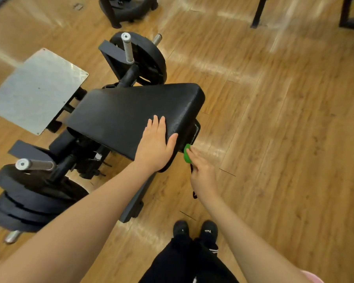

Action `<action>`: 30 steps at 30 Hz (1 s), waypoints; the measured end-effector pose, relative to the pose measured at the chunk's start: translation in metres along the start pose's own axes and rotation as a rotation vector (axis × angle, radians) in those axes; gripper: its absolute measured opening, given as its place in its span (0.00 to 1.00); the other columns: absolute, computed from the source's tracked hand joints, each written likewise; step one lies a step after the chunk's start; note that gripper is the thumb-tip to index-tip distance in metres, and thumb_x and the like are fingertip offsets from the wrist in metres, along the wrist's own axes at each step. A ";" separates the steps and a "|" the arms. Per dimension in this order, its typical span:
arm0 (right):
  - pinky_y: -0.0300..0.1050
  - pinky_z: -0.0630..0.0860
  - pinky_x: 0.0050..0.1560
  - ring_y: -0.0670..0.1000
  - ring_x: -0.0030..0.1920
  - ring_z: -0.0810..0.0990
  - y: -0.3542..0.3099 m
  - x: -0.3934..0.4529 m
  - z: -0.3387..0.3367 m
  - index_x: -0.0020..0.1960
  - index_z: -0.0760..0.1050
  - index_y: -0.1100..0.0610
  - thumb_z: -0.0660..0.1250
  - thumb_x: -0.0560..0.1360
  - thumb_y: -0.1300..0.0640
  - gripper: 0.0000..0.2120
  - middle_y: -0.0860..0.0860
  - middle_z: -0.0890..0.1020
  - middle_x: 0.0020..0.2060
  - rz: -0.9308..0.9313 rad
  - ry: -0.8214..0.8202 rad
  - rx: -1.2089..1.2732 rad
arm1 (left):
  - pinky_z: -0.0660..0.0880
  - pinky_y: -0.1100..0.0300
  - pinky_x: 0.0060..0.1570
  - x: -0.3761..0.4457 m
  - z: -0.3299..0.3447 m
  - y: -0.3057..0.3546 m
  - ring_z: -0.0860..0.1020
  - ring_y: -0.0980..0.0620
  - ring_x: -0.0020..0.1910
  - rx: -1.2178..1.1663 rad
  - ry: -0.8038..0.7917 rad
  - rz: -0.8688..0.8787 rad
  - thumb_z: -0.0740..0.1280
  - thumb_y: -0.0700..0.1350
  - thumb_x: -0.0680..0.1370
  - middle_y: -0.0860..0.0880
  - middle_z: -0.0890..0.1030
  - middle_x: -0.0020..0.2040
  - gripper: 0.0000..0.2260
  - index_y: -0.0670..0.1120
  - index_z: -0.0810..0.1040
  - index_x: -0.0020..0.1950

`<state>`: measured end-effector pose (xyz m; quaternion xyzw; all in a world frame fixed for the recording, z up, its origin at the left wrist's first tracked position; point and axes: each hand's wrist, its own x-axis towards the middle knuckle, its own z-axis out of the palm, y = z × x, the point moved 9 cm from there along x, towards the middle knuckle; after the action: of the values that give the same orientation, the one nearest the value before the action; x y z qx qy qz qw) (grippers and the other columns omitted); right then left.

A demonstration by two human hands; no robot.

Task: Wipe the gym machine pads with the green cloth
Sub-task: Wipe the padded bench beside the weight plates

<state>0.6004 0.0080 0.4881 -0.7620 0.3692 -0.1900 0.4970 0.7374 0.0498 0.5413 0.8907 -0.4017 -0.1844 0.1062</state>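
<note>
A long black padded bench pad [131, 113] of a gym machine lies in the middle of the view. My left hand [156, 145] rests flat on its near right corner, fingers straight and thumb over the edge. Just right of that corner my right hand [202, 176] holds a bunched green cloth [186, 155] against the pad's side. Only a small part of the cloth shows past my fingers.
A metal foot plate [37, 88] stands at the left. Stacked black weight plates [29, 203] sit on a peg at the lower left, and another weight plate [147, 58] behind the pad. Wooden floor [284, 139] spreads to the right. My feet [194, 231] stand below.
</note>
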 end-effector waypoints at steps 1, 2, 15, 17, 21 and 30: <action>0.30 0.56 0.69 0.47 0.71 0.65 0.003 -0.001 -0.008 0.68 0.69 0.57 0.56 0.76 0.74 0.24 0.51 0.70 0.68 0.020 0.012 0.016 | 0.45 0.55 0.74 0.000 -0.001 0.000 0.47 0.45 0.78 0.002 0.007 0.002 0.51 0.55 0.84 0.43 0.49 0.80 0.28 0.43 0.49 0.79; 0.27 0.57 0.67 0.46 0.70 0.66 0.004 0.002 -0.021 0.68 0.69 0.57 0.56 0.77 0.72 0.22 0.50 0.71 0.67 0.048 0.053 0.044 | 0.46 0.55 0.74 0.000 -0.001 0.001 0.47 0.44 0.78 0.006 0.004 0.005 0.51 0.55 0.84 0.43 0.49 0.80 0.28 0.42 0.49 0.79; 0.55 0.67 0.66 0.57 0.67 0.69 -0.063 0.076 -0.029 0.63 0.73 0.65 0.62 0.71 0.72 0.21 0.60 0.76 0.62 -0.694 -0.081 -0.285 | 0.53 0.51 0.76 0.016 -0.002 0.009 0.53 0.43 0.78 -0.070 0.027 -0.236 0.49 0.52 0.84 0.39 0.55 0.78 0.26 0.37 0.54 0.78; 0.55 0.68 0.66 0.56 0.67 0.68 -0.048 0.082 -0.042 0.64 0.73 0.64 0.63 0.67 0.77 0.26 0.59 0.75 0.63 -0.708 -0.165 -0.272 | 0.59 0.48 0.73 0.026 -0.002 0.006 0.60 0.40 0.75 -0.043 0.052 -0.335 0.49 0.53 0.84 0.37 0.62 0.75 0.26 0.36 0.60 0.75; 0.43 0.63 0.69 0.51 0.69 0.64 -0.025 0.150 -0.091 0.67 0.70 0.63 0.57 0.70 0.80 0.28 0.57 0.72 0.66 -0.382 -0.122 -0.090 | 0.68 0.44 0.66 0.043 -0.004 0.016 0.67 0.39 0.69 -0.045 0.109 -0.570 0.48 0.57 0.83 0.37 0.70 0.68 0.28 0.35 0.67 0.68; 0.35 0.56 0.71 0.54 0.70 0.66 -0.060 0.186 -0.053 0.67 0.71 0.62 0.51 0.75 0.69 0.23 0.55 0.73 0.66 -0.752 -0.492 -0.074 | 0.73 0.49 0.52 0.047 -0.014 0.034 0.74 0.42 0.59 0.086 0.187 -0.728 0.48 0.54 0.82 0.41 0.75 0.61 0.23 0.38 0.71 0.63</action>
<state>0.7098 -0.1507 0.5503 -0.8828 -0.0559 -0.1571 0.4391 0.7484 -0.0072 0.5538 0.9918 -0.0550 -0.1107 0.0324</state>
